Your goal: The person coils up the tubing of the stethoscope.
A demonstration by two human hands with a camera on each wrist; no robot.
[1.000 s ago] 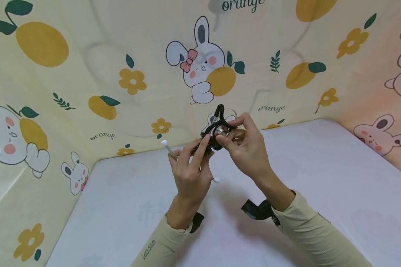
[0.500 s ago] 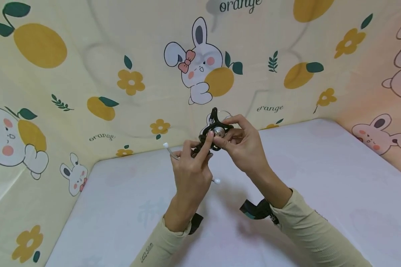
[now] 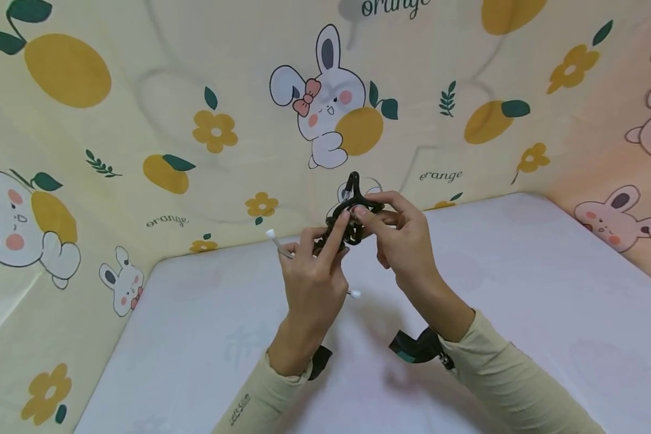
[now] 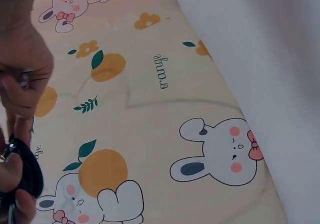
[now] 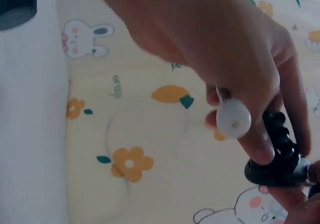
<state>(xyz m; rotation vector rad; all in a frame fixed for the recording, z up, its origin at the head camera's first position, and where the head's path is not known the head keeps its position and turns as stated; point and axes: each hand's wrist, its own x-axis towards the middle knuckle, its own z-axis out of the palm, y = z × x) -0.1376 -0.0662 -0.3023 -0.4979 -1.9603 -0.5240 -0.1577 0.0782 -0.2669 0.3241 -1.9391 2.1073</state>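
Held up above the table is a black three-armed object (image 3: 354, 193) with a beaded-looking lower part (image 5: 284, 139). My left hand (image 3: 316, 283) grips it from the left, its index finger extended along the near side. A thin metal rod (image 3: 280, 247) with white knobs at its ends, one white knob (image 5: 233, 119) close to the right wrist camera, is also in that hand. From the right, my right hand (image 3: 409, 244) pinches the object, thumb pressed near its centre. Fingers hide much of the middle. The left wrist view catches only the dark edge (image 4: 34, 171).
Beneath the hands spreads a white-covered table (image 3: 206, 337). A cream cloth (image 3: 239, 72) printed with rabbits and oranges hangs behind it and along the sides. Black straps (image 3: 418, 346) sit at both wrists.
The right thumb has shifted up and left over the object's centre, covering the silver round part seen before. The left hand keeps its grip, almost still.
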